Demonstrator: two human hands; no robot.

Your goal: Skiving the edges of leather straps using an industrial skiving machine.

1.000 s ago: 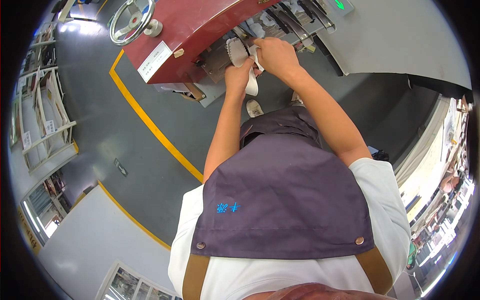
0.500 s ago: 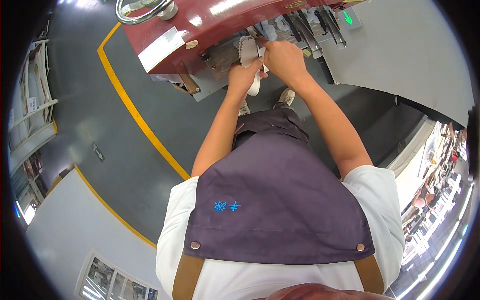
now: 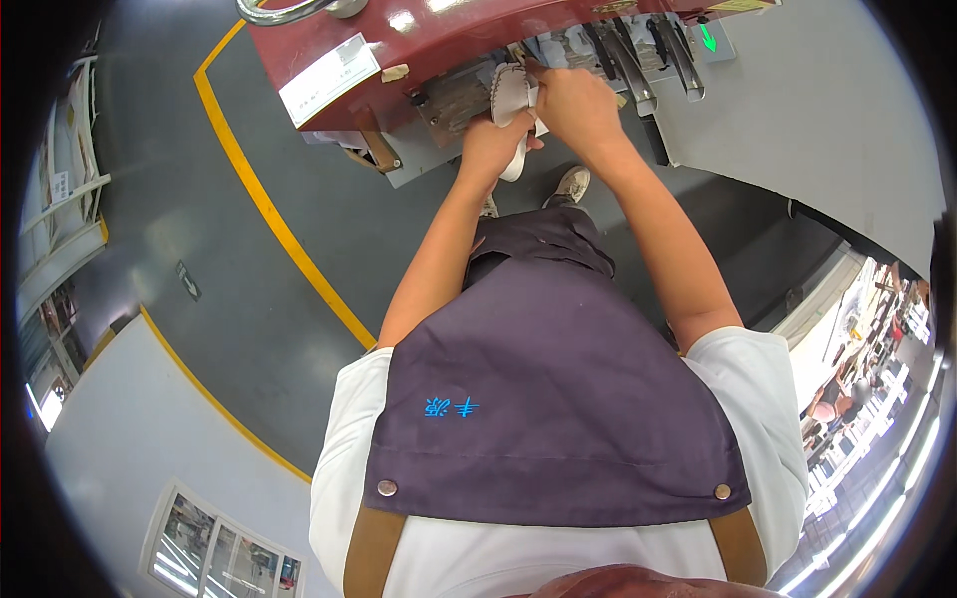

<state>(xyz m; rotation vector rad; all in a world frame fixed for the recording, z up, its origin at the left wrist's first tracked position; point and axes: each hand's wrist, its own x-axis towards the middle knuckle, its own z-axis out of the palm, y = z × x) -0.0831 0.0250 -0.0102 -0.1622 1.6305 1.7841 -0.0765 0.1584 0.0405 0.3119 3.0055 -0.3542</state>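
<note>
A white shoe (image 3: 510, 92) with dark stitches around its toe edge is held out in front of the red machine. My left hand (image 3: 492, 149) is closed around its middle, and the shoe's lower white end (image 3: 515, 164) shows below the fingers. Against the shoe's right side, my right hand (image 3: 581, 112) is closed with its fingers curled in toward the stitched edge. Whatever sits between the right fingertips is hidden. A small white piece shows between the two hands; I cannot tell whether it belongs to the shoe.
The red machine (image 3: 439, 40) spans the top, with a metal ring handle (image 3: 289, 12) at its left. Metal channels (image 3: 628, 70) jut out right of my hands. A grey panel (image 3: 788, 110) stands at the right. Yellow lines (image 3: 269, 214) mark the grey floor at left.
The view has shifted slightly, so machine and hands sit a little farther right. Both hands stay on the shoe, with hardly any change in grip.
</note>
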